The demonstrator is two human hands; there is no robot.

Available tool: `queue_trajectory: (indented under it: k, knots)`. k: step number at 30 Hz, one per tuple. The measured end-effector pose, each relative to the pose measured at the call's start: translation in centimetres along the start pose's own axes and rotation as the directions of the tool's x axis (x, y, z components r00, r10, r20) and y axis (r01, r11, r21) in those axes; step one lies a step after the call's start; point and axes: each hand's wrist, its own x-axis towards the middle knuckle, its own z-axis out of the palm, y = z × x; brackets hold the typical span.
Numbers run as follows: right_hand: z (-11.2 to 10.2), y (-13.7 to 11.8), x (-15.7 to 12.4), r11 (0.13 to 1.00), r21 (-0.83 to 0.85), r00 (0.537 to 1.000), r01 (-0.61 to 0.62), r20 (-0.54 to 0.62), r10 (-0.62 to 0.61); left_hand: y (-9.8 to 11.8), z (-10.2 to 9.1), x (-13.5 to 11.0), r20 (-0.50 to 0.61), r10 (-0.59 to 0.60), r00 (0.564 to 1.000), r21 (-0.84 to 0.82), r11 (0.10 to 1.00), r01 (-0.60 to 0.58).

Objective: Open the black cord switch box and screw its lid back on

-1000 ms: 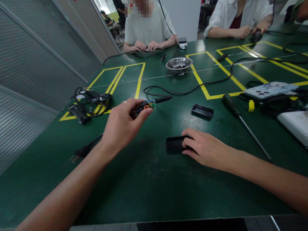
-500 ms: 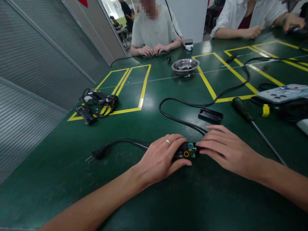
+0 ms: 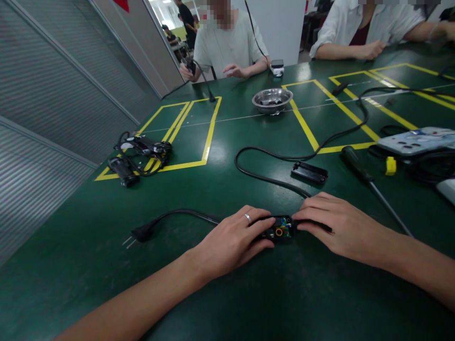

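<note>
An opened black power adapter (image 3: 283, 229) lies on the green table, its circuit board and a copper ring coil showing. My left hand (image 3: 236, 234) is wrapped over the adapter's left part, covering much of it. At its right end, my right hand (image 3: 336, 222) pinches the black cable (image 3: 263, 176), which loops away behind that hand. From the left end a short cord runs to a two-pin plug (image 3: 142, 233) on the table. Just beyond my right hand lies a loose black case cover (image 3: 309, 173).
A screwdriver (image 3: 359, 166) lies to the right, near a small yellow piece (image 3: 390, 166) and a phone (image 3: 415, 140). Farther back stands a metal bowl (image 3: 272, 101) with small parts. Bundled black adapters (image 3: 151, 146) rest at the left. Two people sit across the table.
The adapter now sits flatter and the cable shows beneath my right fingers. Across the table, a person has lifted a black device with a hanging cord to the left.
</note>
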Motion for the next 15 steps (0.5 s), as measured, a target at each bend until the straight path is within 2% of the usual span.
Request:
queue_trajectory:
  k: [6, 10, 15]
  knots:
    - [0.4, -0.1, 0.2, 0.999, 0.046, 1.000, -0.016, 0.010, 0.016, 0.1, 0.3, 0.3, 0.015, -0.021, 1.000, -0.002, 1.000, 0.021]
    - [0.3, -0.1, 0.1, 0.999, 0.029, 1.000, -0.017, 0.020, 0.016, 0.0, -0.8, 0.1, 0.074, -0.041, 0.996, -0.026, 0.999, 0.043]
    - [0.4, 0.0, 0.1, 0.998, 0.056, 0.999, -0.035, 0.017, 0.034, -0.8, -3.0, -1.8, 0.129, -0.222, 0.967, -0.175, 0.954, 0.242]
